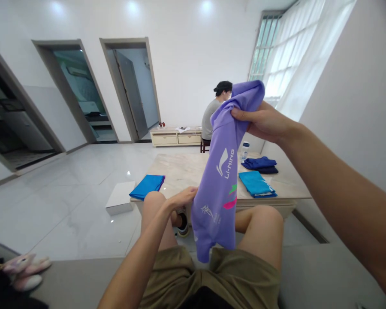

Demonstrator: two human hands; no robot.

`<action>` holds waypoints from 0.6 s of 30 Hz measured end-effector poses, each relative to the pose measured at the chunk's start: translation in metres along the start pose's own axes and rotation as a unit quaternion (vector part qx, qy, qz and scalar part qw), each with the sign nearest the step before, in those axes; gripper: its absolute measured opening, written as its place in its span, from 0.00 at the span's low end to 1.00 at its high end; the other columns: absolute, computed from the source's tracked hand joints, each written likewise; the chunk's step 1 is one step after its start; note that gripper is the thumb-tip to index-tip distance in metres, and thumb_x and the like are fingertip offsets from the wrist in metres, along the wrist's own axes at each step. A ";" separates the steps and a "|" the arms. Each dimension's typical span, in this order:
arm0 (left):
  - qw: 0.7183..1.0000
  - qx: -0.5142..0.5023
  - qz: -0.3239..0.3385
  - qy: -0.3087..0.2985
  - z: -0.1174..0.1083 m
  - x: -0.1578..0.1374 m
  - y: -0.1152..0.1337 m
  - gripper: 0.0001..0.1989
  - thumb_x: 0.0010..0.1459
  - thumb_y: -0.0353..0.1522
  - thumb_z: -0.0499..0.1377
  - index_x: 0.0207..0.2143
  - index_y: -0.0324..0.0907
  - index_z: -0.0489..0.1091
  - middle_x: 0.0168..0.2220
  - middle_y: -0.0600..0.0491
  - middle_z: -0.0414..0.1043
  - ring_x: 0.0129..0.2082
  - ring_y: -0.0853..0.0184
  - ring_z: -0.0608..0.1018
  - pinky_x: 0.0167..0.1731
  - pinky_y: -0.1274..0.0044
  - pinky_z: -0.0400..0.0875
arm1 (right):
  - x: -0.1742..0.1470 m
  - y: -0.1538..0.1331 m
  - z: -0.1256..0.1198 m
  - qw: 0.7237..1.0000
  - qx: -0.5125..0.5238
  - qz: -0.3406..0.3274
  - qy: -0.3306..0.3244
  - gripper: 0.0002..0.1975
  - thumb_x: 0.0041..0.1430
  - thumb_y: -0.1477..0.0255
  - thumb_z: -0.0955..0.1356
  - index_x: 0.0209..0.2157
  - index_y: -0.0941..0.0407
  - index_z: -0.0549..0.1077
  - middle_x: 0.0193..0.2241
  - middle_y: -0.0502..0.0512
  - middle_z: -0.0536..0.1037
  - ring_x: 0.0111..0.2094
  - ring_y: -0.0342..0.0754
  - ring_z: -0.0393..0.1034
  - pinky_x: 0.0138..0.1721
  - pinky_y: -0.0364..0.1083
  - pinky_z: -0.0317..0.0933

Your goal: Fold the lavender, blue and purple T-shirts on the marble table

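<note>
The right hand's (264, 122) fingers clamp the top of a purple fabric garment with white lettering (214, 171), which hangs below them. The left hand's (184, 197) fingers meet its left edge; whether they pinch it, I cannot tell. Below and beyond the right fingers, a small blue-and-white bottle (245, 151) stands upright on the pale marbled surface (183, 165), its contents indistinct.

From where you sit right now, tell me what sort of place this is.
Probably a living room in a home: a low drawer cabinet stands against the far wall, white curtains hang at the window, and folded clothes lie on a low table.
</note>
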State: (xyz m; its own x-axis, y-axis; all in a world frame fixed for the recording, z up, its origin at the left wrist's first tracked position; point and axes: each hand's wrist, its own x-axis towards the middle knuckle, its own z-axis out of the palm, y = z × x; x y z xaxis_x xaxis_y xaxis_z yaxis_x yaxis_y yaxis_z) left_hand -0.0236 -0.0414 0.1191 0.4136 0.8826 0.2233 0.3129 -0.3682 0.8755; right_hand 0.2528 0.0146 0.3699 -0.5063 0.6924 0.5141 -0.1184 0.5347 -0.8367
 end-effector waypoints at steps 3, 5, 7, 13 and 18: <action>0.981 -0.156 -0.081 -0.083 0.039 -0.002 0.002 0.18 0.61 0.48 0.69 0.44 0.44 0.84 0.45 0.47 0.85 0.47 0.52 0.84 0.51 0.62 0.80 | -0.007 0.011 -0.021 0.999 -0.029 0.007 0.033 0.26 0.53 0.54 0.86 0.46 0.49 0.80 0.48 0.57 0.84 0.61 0.63 0.76 0.66 0.61 0.75; 0.966 -0.201 -0.105 -0.125 0.053 0.001 0.010 0.25 0.58 0.52 0.72 0.48 0.43 0.83 0.49 0.45 0.85 0.49 0.52 0.84 0.56 0.60 0.79 | -0.014 0.017 -0.034 0.997 -0.054 0.017 0.055 0.25 0.56 0.52 0.84 0.48 0.49 0.80 0.49 0.57 0.85 0.62 0.63 0.76 0.66 0.62 0.74; 0.962 -0.207 -0.107 -0.141 0.053 0.004 0.020 0.28 0.55 0.54 0.74 0.49 0.44 0.83 0.51 0.44 0.85 0.52 0.51 0.84 0.59 0.60 0.78 | -0.023 0.017 -0.045 0.993 -0.079 0.036 0.078 0.24 0.60 0.53 0.83 0.50 0.50 0.81 0.51 0.57 0.85 0.62 0.63 0.76 0.67 0.63 0.73; 0.992 -0.008 -0.077 0.097 0.017 -0.011 0.048 0.21 0.59 0.54 0.68 0.35 0.46 0.76 0.36 0.52 0.80 0.37 0.59 0.79 0.39 0.70 0.77 | -0.082 -0.002 -0.095 0.982 -0.105 0.089 0.126 0.15 0.69 0.63 0.78 0.53 0.54 0.83 0.58 0.59 0.84 0.62 0.58 0.77 0.68 0.62 0.69; 0.976 0.136 -0.051 0.165 0.029 -0.056 0.047 0.13 0.61 0.40 0.61 0.28 0.47 0.63 0.29 0.56 0.73 0.31 0.64 0.72 0.32 0.74 0.65 | -0.197 0.024 -0.124 0.949 -0.203 0.128 0.206 0.31 0.50 0.48 0.84 0.51 0.50 0.86 0.60 0.66 0.83 0.61 0.64 0.79 0.68 0.62 0.69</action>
State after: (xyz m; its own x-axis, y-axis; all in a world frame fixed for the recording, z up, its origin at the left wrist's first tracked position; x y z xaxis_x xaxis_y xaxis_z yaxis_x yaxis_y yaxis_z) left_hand -0.0069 -0.1165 0.1353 0.0851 0.9481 0.3062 0.5717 -0.2982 0.7644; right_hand 0.4555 -0.0495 0.2721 -0.0868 0.9108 0.4035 0.3440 0.4075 -0.8459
